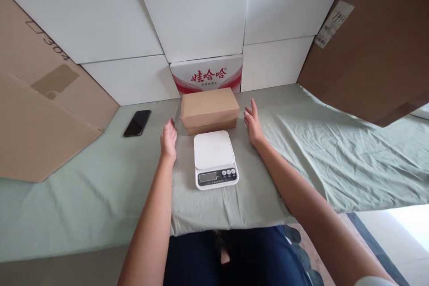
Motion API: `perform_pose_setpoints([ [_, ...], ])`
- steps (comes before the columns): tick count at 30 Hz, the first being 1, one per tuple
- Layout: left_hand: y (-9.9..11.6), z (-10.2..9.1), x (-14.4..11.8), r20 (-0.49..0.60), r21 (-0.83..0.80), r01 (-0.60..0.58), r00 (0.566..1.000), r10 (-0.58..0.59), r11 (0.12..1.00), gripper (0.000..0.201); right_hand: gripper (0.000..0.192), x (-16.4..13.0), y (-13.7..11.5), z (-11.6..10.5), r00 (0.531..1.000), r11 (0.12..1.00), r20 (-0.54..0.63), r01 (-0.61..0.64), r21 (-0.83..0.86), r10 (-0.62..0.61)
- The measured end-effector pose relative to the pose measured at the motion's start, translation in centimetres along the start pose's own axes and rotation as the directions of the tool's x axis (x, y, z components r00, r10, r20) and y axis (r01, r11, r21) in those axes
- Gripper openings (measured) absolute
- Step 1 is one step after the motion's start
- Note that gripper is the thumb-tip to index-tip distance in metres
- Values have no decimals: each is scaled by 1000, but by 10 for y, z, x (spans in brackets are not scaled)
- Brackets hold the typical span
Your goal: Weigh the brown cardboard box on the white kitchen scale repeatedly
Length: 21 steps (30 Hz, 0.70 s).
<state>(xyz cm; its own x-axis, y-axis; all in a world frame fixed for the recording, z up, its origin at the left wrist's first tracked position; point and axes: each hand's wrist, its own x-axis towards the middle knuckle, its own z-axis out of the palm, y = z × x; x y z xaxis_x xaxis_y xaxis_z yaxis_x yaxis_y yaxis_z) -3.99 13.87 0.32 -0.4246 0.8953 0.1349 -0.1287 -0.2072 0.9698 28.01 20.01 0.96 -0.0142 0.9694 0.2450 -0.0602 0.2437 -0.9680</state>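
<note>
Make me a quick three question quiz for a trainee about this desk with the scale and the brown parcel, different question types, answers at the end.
1. True or false: the brown parcel sits on the platform of the white scale.
2. Multiple choice: what lies on the green cloth to the left of the left hand? A) a black phone B) a pen C) a tape roll
3. Fill in: the right hand is open beside the parcel's ____ end.

Key
1. False: the parcel lies on the cloth just behind the scale, whose platform is bare.
2. A, the black phone.
3. Right; whether it touches the parcel is unclear.
</note>
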Motion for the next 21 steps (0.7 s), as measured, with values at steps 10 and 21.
perform_pose_setpoints([
  [10, 9, 25, -21, 154, -42, -1, 988, 8, 999, 103, 105, -14, -12, 26, 974, 992, 200, 119, -35, -109],
  [21, 42, -4, -144, 87, -46, -189, 977, 193, 981, 89, 98, -108, -40, -12, 888, 870, 311, 422, -254, -340],
])
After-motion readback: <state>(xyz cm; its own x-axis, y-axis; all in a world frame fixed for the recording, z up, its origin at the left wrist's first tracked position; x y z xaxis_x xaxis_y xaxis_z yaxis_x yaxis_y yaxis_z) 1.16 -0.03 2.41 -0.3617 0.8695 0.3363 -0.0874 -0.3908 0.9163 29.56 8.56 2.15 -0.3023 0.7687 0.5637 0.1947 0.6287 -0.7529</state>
